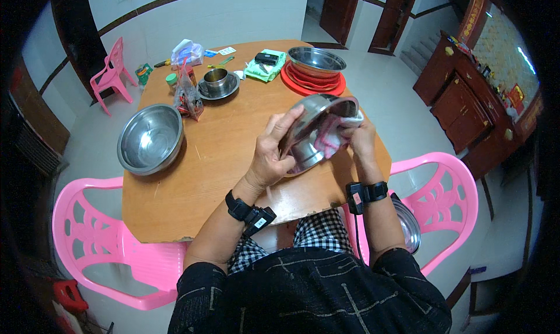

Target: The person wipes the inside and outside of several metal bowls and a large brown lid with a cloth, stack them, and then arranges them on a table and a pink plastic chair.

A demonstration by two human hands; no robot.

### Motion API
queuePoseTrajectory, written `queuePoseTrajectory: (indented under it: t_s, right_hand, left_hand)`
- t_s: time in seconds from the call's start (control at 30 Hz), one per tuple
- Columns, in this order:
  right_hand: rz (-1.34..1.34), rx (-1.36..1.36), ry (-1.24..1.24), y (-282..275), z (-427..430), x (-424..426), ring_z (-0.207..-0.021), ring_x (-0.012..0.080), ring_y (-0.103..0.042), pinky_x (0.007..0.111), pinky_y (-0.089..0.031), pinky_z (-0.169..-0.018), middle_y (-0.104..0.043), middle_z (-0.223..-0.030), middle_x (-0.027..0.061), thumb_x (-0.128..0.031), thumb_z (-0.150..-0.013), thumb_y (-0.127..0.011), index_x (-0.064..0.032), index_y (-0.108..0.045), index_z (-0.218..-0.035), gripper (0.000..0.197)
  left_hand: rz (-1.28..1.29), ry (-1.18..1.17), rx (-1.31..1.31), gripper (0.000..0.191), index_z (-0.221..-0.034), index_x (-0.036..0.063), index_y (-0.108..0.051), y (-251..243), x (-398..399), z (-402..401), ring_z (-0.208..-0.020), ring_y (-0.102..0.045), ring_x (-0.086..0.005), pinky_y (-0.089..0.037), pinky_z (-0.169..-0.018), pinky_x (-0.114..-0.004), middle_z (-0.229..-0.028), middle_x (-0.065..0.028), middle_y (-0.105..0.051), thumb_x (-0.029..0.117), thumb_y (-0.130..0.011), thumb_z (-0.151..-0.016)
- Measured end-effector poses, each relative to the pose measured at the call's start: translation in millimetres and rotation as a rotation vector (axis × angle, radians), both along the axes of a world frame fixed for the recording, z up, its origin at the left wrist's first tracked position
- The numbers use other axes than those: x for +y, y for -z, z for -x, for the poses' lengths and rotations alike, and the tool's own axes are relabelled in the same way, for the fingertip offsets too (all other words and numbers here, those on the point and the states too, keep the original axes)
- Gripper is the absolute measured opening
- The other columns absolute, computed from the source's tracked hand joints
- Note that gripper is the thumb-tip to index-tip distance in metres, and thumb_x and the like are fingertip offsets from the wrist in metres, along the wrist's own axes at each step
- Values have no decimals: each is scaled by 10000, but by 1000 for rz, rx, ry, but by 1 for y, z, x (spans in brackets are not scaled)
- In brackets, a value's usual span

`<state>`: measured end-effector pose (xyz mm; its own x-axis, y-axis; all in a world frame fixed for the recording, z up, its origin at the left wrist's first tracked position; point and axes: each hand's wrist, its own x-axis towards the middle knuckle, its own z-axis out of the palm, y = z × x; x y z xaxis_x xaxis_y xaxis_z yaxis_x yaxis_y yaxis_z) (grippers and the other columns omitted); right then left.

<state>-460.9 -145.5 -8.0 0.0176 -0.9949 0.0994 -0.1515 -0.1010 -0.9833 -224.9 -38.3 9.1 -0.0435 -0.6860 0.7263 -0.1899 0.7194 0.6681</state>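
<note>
My left hand (275, 148) grips the rim of a shiny stainless steel basin (306, 154), which is tilted on its side above the table. Its open side faces right. In my right hand (363, 141) is a pink and white cloth (330, 135), bunched up and pressed against the inside of the basin near the right rim. Part of the cloth hides the basin's inner wall. A larger steel bowl (151, 139) stands upright at the table's left edge, apart from both hands.
On the wooden table (218, 172), a steel cup (216, 78) sits on a steel dish beside a plastic bag (188, 98). At the back right, a steel basin (317, 60) rests on stacked red items (313, 85). Pink chairs (151, 264) flank me; the right one holds steel ware (409, 227).
</note>
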Motion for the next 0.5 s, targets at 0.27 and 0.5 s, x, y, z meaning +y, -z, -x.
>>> queuePoseTrajectory:
  t_s: [0.27,0.5]
  right_hand:
    - [1124,660,235,-84,-58,70,-745,262,-614,336,-500,-634,-641,-843,68,-118,-746,-708,-74,-689,-878,140]
    - [1471,864,23,-59,-105,114,-776,240,-576,341,-446,-625,-638,-1009,32,-175,-726,-640,-144,-682,-905,186]
  left_hand:
    - [73,-51,-90,779,-1413,20,-458,1,-1,4,-1032,-589,-329,-457,-941,-330,-1156,-195,-566,-14,-582,-644]
    - [105,-169,33,730,-1494,21,-332,15,-16,-6,-1074,-610,-205,-501,-926,-306,-1250,-147,-597,104,-704,-871]
